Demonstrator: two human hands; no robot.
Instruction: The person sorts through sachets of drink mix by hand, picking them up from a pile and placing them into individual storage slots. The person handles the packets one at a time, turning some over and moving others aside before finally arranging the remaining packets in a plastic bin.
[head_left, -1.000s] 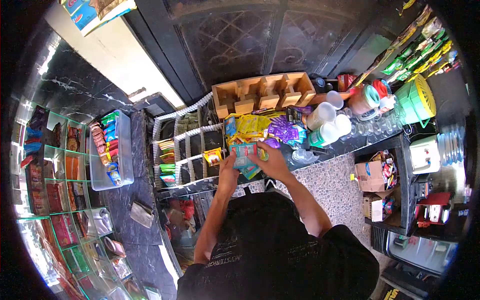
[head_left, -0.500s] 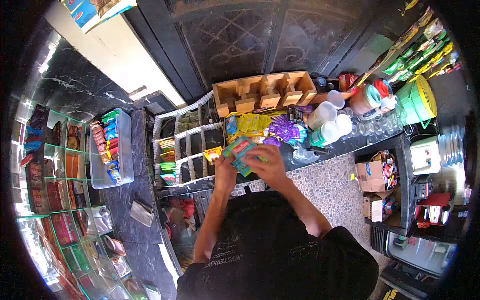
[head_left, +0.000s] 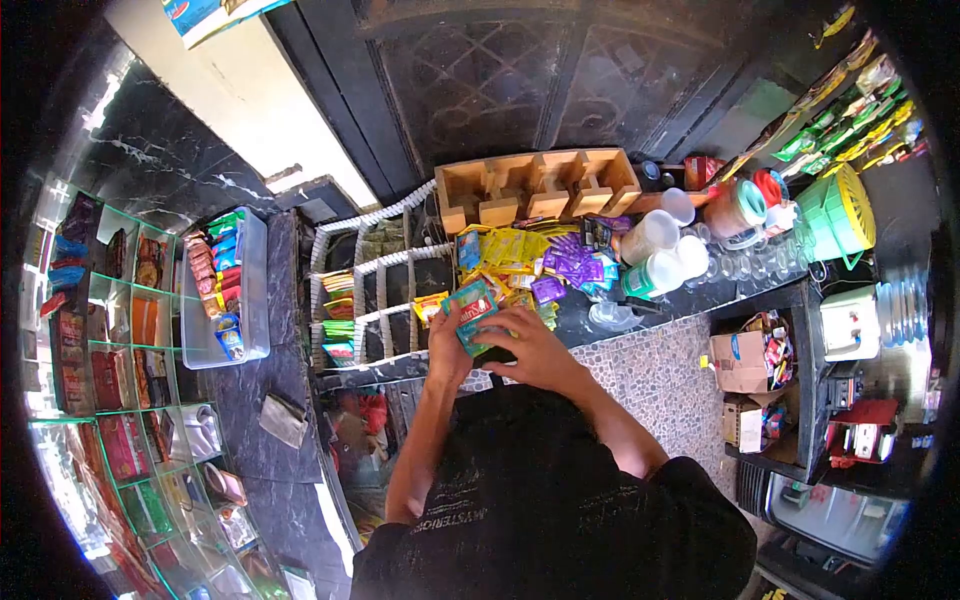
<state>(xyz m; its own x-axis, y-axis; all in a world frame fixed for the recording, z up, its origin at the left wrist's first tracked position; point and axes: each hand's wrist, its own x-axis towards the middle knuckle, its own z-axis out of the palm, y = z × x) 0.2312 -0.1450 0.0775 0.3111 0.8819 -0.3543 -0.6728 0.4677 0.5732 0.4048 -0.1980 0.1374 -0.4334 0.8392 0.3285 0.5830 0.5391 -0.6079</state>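
Close to my body, my left hand (head_left: 448,346) is closed round teal-green sachets (head_left: 470,305) with a red-and-white label. My right hand (head_left: 530,346) has its fingers bent over the same sachets from the right; the fingertips press on their front. How many sachets are held is hidden. Just beyond the hands lies a pile of yellow sachets (head_left: 515,247), with purple sachets (head_left: 575,260) on its right side. An orange-yellow sachet (head_left: 430,306) lies beside my left hand, at the edge of a white-rimmed divided rack (head_left: 372,268).
A wooden compartment box (head_left: 540,190) stands behind the pile. To the right are plastic jars (head_left: 650,235), glasses (head_left: 740,262) and a green bucket (head_left: 835,215). A clear bin (head_left: 255,300) of packets sits left, beside glass shelving (head_left: 125,400). Cardboard boxes (head_left: 740,355) stand lower right.
The sachets were tilted and spread between both hands; now they are squared together and more upright, label facing up. My right hand has shifted slightly right and down. The view has moved slightly.
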